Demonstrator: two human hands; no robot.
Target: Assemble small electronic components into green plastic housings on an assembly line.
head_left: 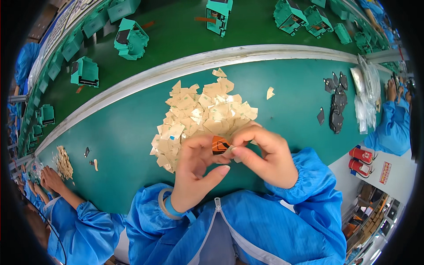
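In front of my chest, a small orange-and-black flat piece (219, 145) is held at the fingertips of my left hand (192, 165). The left thumb stands away from it. My right hand (269, 154) pinches thumb to forefinger at the piece's right edge, on a small pale scrap (237, 159) mostly hidden by the fingers. Just beyond both hands lies a large heap of cream-coloured cut paper-like pieces (207, 108) with faint green marks. One loose cream piece (270, 92) is apart from the heap, to the right.
Black flat parts (338, 106) lie in a cluster at right, beside clear plastic bags (365, 97). Past a metal rail (194, 66), green plastic housings (131, 39) stand on a darker green surface. Co-workers in blue sit left (88, 229) and right (393, 119). Red fire extinguishers (361, 154) stand at right.
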